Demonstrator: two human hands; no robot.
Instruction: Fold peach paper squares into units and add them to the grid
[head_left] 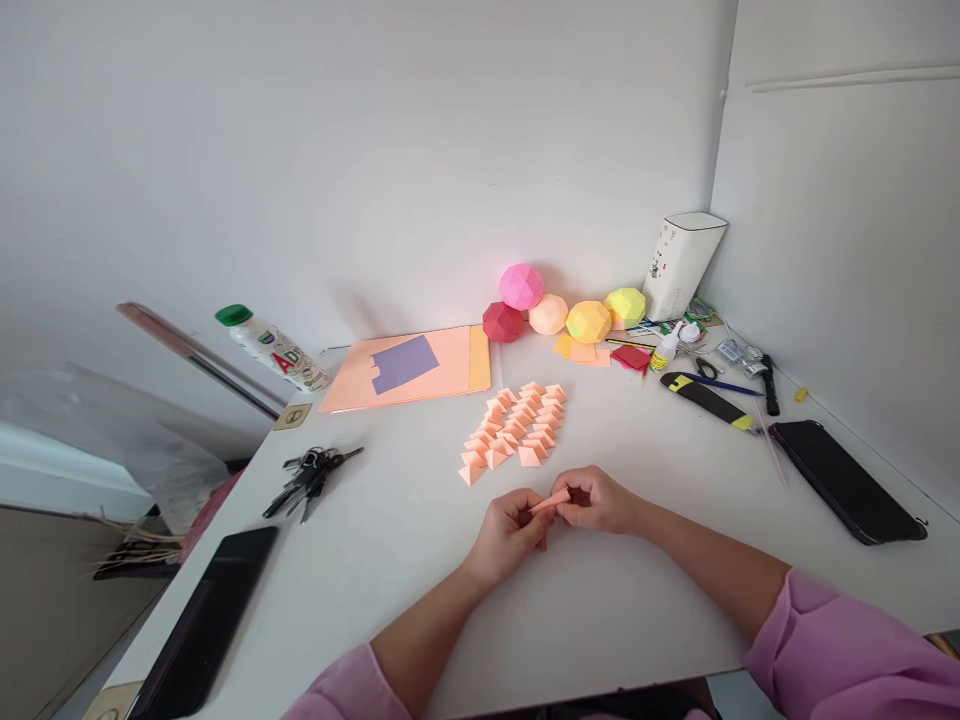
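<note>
Between the fingertips of both hands is a small folded peach paper piece (553,501). My left hand (511,532) pinches its left end, and my right hand (596,502) pinches its right end; part of the paper is hidden by the fingers. Just beyond the hands, folded peach paper units (516,425) lie in several slanting rows on the white table (405,520). Farther back sit faceted paper balls: a pink one (521,287) rests above a red one (502,322) and a peach one (549,313), with an orange one (589,321) and a yellow-green one (625,307) to the right.
Peach paper sheets (352,375) with a purple piece (405,362) lie at the back left, near a white bottle (274,350). Keys (311,478) and a black device (206,620) are at left. A box cutter (709,402), glue bottle (664,350) and black phone (844,480) lie right.
</note>
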